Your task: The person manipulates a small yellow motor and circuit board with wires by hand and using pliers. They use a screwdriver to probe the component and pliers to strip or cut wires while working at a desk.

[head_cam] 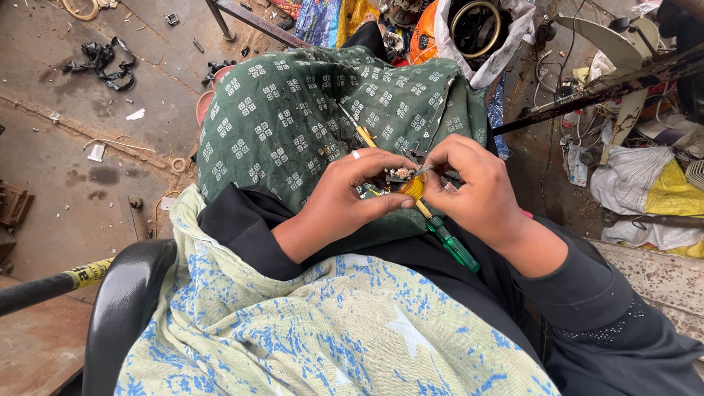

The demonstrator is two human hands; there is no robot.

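Cluttered workshop floor; green cloth over lap. I see left hand pinching small part at lap centre, right hand gripping thin tool touching it. Screwdriver beneath, axis diagonal.

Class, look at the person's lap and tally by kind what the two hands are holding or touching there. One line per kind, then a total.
Small electronic part, held between the left hand and right hand: 1
Green-handled screwdriver under the right hand: 1
Yellow-handled tool lying on the green patterned cloth: 1
Total: 3
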